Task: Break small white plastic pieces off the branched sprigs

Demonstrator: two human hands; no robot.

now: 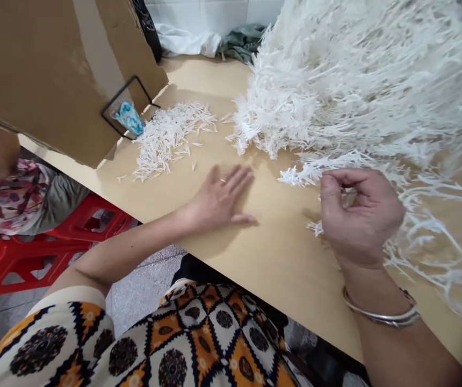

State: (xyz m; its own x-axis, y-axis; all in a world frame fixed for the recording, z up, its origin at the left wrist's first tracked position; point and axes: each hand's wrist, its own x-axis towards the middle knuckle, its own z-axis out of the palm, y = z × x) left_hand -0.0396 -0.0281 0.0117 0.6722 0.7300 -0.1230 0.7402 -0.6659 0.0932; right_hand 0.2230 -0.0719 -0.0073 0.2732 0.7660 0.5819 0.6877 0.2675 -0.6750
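Many white strands (344, 97) lie by the right hand (362, 217), fingers pinched together — the left hand (221, 199) splayed over the table (279, 263).

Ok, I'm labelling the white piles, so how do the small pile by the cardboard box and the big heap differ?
The small pile is low and compact, while the big heap stands taller and spreads much wider. The small pile shows short, separate slivers; the big heap shows long, branching, tangled strands. The small pile lies beside the cardboard box, the big heap farther right. Both are white and rest on the table.
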